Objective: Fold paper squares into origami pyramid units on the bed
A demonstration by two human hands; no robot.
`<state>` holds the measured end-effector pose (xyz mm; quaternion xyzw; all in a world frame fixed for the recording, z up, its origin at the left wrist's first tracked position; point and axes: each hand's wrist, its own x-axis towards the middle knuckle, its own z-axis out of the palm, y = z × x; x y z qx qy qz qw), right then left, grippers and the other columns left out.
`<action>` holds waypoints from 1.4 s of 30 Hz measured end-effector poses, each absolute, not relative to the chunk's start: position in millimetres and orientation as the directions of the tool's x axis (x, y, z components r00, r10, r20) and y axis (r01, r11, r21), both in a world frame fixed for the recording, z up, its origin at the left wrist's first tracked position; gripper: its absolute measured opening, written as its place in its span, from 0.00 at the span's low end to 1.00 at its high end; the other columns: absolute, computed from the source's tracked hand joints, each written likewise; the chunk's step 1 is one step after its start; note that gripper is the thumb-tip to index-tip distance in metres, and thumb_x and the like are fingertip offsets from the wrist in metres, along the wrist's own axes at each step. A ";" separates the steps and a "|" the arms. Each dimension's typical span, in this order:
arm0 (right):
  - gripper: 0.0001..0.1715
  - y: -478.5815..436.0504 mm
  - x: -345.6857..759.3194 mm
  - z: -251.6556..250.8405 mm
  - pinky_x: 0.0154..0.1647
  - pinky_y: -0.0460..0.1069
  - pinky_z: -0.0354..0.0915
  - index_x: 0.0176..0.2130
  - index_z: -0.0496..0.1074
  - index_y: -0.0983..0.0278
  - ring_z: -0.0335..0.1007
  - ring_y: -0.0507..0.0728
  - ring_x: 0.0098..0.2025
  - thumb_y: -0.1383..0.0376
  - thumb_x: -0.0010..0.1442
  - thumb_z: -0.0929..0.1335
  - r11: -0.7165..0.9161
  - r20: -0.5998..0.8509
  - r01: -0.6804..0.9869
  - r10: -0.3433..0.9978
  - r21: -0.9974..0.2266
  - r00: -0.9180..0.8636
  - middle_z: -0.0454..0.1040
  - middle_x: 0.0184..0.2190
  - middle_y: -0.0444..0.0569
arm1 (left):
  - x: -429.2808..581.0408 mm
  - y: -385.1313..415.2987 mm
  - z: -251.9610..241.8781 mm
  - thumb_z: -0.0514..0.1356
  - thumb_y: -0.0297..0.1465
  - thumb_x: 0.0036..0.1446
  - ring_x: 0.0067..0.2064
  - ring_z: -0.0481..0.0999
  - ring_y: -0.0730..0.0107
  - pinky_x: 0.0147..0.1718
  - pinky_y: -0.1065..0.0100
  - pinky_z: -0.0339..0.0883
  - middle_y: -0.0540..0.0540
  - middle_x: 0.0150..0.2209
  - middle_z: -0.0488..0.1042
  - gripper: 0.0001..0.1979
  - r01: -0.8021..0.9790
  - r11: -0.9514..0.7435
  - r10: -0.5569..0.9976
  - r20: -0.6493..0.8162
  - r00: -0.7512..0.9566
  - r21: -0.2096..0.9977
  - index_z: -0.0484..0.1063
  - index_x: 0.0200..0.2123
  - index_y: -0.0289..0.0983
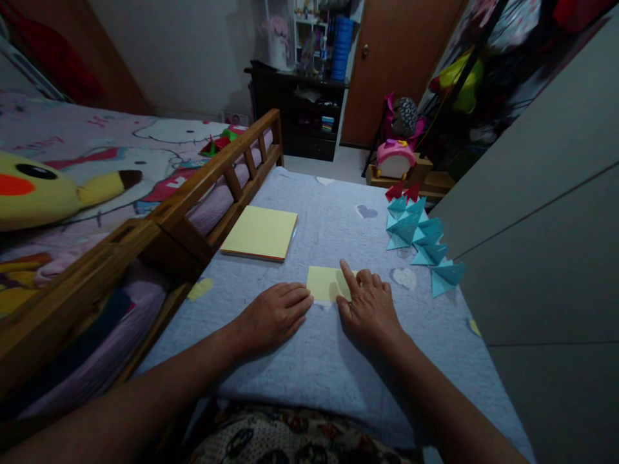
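Pale yellow paper, a small rectangle [321,283], lies flat on the light blue heart-patterned cloth [271,370], between and partly under the two hands. The left hand [278,316] is palm down with its fingers close together, their tips at the paper's left edge; whether they pinch it, I cannot tell. The right hand [370,306] is spread over the paper's right end, index finger stretched forward, thumb apart, the other fingers bent. Farther off to the left sits a square stack of origami paper [261,232], yellow on top, near the wooden bed rail [232,183]. Folded turquoise paper pieces [406,225] cluster to the right, with red ones [394,192] behind.
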<state>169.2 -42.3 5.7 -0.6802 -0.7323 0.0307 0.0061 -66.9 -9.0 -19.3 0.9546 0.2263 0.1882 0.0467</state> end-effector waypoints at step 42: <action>0.23 -21.8 232.2 -8.6 0.55 0.55 0.60 0.54 0.71 0.69 0.65 0.64 0.51 0.61 0.63 0.65 0.011 0.027 0.944 1.000 -0.330 -0.003 0.71 0.47 0.59 | -28.9 26.3 -19.1 0.63 0.37 0.58 0.65 0.63 0.44 0.63 0.48 0.58 0.31 0.64 0.65 0.38 0.542 -0.809 0.588 0.271 0.763 0.228 0.52 0.66 0.33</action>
